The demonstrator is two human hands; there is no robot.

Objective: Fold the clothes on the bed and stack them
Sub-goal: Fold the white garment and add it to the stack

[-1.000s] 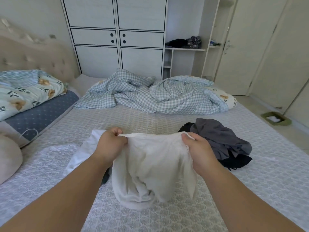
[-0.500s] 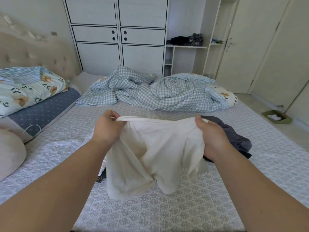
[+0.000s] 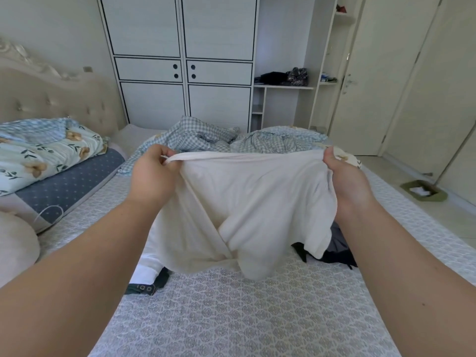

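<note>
White garment (image 3: 247,210) is light, limp cotton-like fabric; it sags and twists, so best held at the two ends of the top hem. Left hand (image 3: 150,173) and right hand (image 3: 347,181) each pinch one end, hem taut between them. Cloth hangs above the bed (image 3: 231,318), lower folds touching it. Dark clothes (image 3: 334,251) lie behind it.

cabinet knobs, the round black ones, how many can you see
4. Two stacked on the left small door, upper and lower; two on the right small door, upper and lower. None seem hidden.
</note>
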